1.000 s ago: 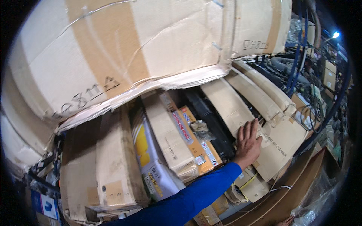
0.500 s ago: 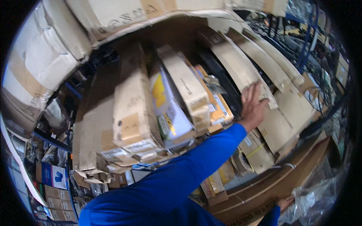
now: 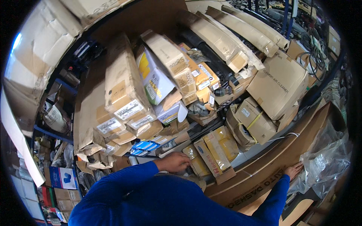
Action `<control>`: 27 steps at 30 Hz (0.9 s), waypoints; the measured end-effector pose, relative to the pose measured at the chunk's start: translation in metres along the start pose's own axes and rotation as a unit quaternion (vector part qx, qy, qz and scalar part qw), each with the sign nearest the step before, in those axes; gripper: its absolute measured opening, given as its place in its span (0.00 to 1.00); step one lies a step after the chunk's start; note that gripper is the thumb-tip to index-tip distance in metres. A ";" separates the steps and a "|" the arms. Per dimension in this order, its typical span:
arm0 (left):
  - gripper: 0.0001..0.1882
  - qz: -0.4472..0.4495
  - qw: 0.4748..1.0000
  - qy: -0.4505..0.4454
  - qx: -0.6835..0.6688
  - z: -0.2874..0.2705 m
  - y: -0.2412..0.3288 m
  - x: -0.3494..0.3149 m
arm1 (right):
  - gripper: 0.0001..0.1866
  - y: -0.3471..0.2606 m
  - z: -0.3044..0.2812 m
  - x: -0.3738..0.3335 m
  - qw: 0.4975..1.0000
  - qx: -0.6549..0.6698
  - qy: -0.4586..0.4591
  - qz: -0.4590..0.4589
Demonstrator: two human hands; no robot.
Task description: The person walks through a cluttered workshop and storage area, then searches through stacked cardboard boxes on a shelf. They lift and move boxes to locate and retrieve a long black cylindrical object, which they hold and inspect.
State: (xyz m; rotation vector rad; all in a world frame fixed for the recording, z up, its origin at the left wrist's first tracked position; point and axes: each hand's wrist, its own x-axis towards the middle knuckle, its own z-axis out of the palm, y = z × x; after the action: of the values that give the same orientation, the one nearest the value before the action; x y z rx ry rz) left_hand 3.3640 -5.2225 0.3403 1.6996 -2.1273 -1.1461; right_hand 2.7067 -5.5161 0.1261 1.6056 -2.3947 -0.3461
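My left hand (image 3: 174, 162) is low in the pile, its fingers curled against the end of a small yellow-wrapped box (image 3: 195, 161); a real grip is not clear. More yellow boxes (image 3: 221, 145) lie just to its right. My right hand (image 3: 294, 170) lies flat, fingers apart, on the edge of a large flat cardboard panel (image 3: 264, 177), next to crumpled clear plastic wrap (image 3: 328, 158). Both of my arms are in blue sleeves.
Long cardboard boxes (image 3: 226, 35) lean across the top. A big brown carton (image 3: 277, 83) and a strapped small carton (image 3: 254, 120) sit at right. Labelled cartons (image 3: 122, 90) and a white-and-yellow box (image 3: 152, 77) are stacked at left. Shelves with cables stand at the far right.
My left hand has left the long box high in the pile and dropped to the small yellow boxes. The view has tilted down, and my right hand now shows on the flat panel.
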 end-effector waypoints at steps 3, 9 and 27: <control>0.14 -0.049 0.998 0.031 -0.023 -0.001 -0.016 -0.046 | 0.56 -0.005 0.010 0.008 0.999 0.039 -0.003 -0.008; 0.28 -0.065 0.993 -0.006 -0.102 0.005 -0.015 -0.119 | 0.48 -0.009 0.007 0.043 0.998 0.041 0.047 -0.025; 0.16 -0.252 0.809 0.457 -0.272 0.162 -0.060 -0.477 | 0.37 -0.413 -0.106 -0.676 0.536 0.111 -0.389 -0.741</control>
State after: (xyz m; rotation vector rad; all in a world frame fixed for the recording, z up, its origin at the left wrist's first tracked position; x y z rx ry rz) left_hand 3.4712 -4.7272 0.3372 1.9553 -0.7075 -0.6621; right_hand 3.3501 -5.0483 0.0489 3.7689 -0.3967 -1.1904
